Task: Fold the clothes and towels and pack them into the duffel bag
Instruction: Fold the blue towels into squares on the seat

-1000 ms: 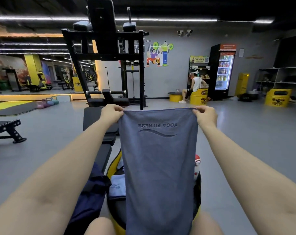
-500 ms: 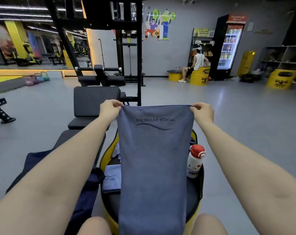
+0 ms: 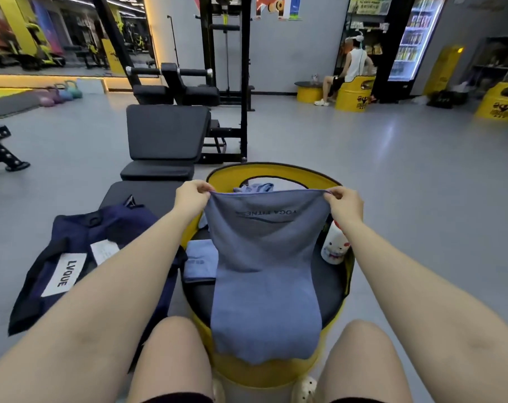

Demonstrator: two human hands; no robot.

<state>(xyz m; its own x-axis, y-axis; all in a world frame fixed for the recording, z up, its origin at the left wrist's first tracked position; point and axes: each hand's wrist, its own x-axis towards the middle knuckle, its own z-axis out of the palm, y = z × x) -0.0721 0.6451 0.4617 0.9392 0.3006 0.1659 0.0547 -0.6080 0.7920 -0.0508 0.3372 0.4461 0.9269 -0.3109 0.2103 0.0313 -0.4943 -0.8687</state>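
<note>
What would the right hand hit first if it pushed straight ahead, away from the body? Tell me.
Probably the far rim of the yellow drum seat, just beyond the right hand pinching the grey towel. If the hand clears the rim, only open floor follows; depth is unclear.

Grey-blue towel (image 3: 264, 274) with dark lettering, yellow drum seat (image 3: 264, 370), navy duffel bag (image 3: 81, 242) with white label.

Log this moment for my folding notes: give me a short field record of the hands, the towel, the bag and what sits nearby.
left hand: pinches the towel's top left corner
right hand: pinches the top right corner
grey towel: held up, lower end draped over the yellow drum seat
duffel bag: navy, lying on the bench to the left
folded cloth: on the seat
bottle: white, on the seat at right
</note>
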